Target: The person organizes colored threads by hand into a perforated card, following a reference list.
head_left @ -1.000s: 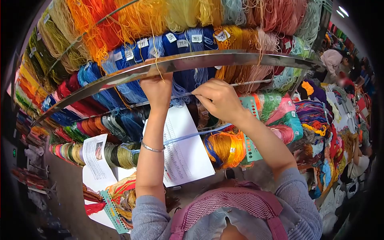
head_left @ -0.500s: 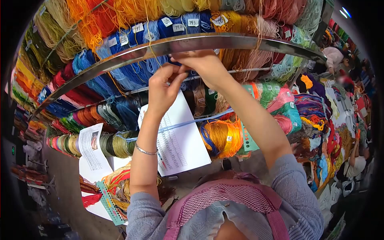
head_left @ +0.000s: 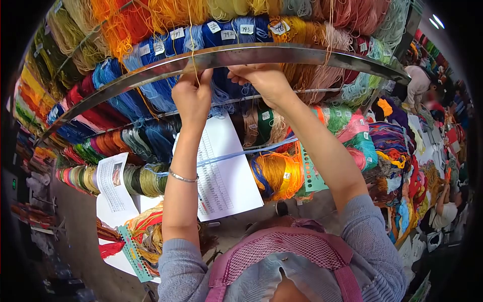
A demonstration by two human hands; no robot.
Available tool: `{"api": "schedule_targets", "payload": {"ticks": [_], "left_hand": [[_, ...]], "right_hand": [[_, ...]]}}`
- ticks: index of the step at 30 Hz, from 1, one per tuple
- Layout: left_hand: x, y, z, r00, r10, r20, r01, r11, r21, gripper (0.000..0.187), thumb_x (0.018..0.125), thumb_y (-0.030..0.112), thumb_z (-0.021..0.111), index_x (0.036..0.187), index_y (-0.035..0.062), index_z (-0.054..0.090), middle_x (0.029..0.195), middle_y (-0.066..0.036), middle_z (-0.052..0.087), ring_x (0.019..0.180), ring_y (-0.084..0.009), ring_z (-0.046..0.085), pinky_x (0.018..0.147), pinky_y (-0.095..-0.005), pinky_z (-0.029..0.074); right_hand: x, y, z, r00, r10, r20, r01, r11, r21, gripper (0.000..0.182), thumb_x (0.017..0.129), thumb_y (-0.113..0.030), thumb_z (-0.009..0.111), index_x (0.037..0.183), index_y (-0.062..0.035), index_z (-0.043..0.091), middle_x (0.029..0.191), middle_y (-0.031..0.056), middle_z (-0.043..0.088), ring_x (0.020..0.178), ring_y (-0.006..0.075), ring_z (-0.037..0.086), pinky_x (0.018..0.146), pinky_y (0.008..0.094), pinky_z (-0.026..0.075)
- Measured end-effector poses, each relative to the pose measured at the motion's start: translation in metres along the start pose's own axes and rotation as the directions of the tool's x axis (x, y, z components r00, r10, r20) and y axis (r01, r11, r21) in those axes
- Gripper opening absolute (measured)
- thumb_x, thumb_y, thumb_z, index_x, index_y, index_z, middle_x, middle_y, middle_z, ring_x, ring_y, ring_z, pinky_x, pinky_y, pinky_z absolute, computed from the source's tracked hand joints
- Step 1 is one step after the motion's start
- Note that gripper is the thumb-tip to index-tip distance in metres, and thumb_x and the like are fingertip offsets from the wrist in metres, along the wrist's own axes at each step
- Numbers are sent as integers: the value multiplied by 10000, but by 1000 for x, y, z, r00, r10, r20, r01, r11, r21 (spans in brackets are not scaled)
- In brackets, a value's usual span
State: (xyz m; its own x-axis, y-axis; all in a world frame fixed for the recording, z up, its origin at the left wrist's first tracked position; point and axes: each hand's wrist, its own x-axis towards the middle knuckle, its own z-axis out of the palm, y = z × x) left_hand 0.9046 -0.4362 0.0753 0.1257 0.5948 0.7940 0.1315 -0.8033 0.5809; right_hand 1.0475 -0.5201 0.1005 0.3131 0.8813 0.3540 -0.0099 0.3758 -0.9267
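Note:
Both hands are raised at the thread rack, just below a curved metal bar. My left hand is closed, thumb and fingers together in front of blue thread skeins; anything pinched there is too small to make out. To its right, my right hand has curled fingers partly behind the bar, and its grip is hidden. A thin cream strand hangs down to my left hand. Numbered paper tags sit on the skeins above the bar. A light blue strand crosses a printed sheet below my hands.
Golden thread and a green punched card are right of the sheet. Another printed page and a second card with multicoloured threads lie lower left. Piled skeins fill the right, with other people beyond.
My hands have moved apart. The left one shifted left and slightly down, while the right one moved a little to the right.

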Motion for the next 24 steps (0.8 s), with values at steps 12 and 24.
{"api": "schedule_targets", "payload": {"ticks": [12, 24], "left_hand": [[-2, 20, -37, 969, -19, 245, 33, 998, -54, 97, 878, 73, 639, 882, -23, 630, 735, -12, 569, 646, -55, 463, 575, -221, 386], [-60, 40, -36, 861, 18, 508, 74, 985, -159, 83, 785, 12, 679, 791, -16, 601, 691, -69, 531, 610, -144, 513, 562, -271, 415]], "right_hand": [[-5, -3, 1, 999, -34, 33, 36, 997, -62, 116, 859, -68, 653, 924, 25, 677, 763, 76, 664, 666, 107, 595, 602, 234, 463], [-23, -10, -3, 979, 119, 163, -129, 990, 50, 191, 887, -137, 650, 998, 19, 651, 847, 95, 671, 763, 128, 651, 669, 198, 529]]}}
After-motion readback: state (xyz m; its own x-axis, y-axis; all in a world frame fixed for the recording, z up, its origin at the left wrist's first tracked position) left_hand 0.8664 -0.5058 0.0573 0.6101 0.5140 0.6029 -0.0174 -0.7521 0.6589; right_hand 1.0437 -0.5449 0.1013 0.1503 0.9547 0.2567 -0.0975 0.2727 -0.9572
